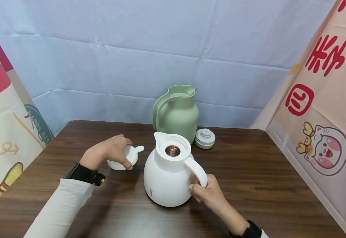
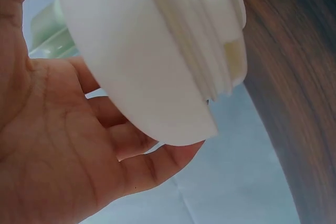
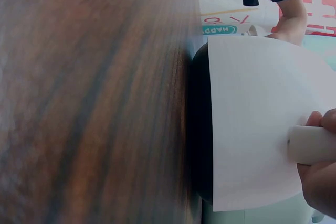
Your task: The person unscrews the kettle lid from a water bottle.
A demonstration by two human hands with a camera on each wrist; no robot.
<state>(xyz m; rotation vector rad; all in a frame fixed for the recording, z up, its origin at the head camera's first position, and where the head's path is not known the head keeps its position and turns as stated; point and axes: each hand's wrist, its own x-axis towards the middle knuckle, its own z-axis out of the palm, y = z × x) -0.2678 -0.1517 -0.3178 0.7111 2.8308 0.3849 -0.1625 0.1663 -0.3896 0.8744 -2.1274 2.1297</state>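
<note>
A white thermos jug (image 1: 168,181) stands upright on the table with its mouth uncovered, a copper-coloured inside showing. My right hand (image 1: 211,195) grips the lower part of its handle (image 1: 197,171). In the right wrist view, fingers wrap the handle end (image 3: 315,144) beside the jug's round body. Left of the jug, my left hand (image 1: 113,149) holds a white lid (image 1: 132,154) with a small tab pointing toward the spout. The left wrist view shows the fingers around the lid's rounded side, its stepped, ridged part (image 2: 197,30) facing the table.
Behind the white jug stands a green jug (image 1: 178,115), also without a lid. A pale round lid (image 1: 205,138) lies at its right. The brown wooden table (image 1: 265,185) ends at a light blue cloth backdrop (image 1: 116,66), with printed cloths at both sides.
</note>
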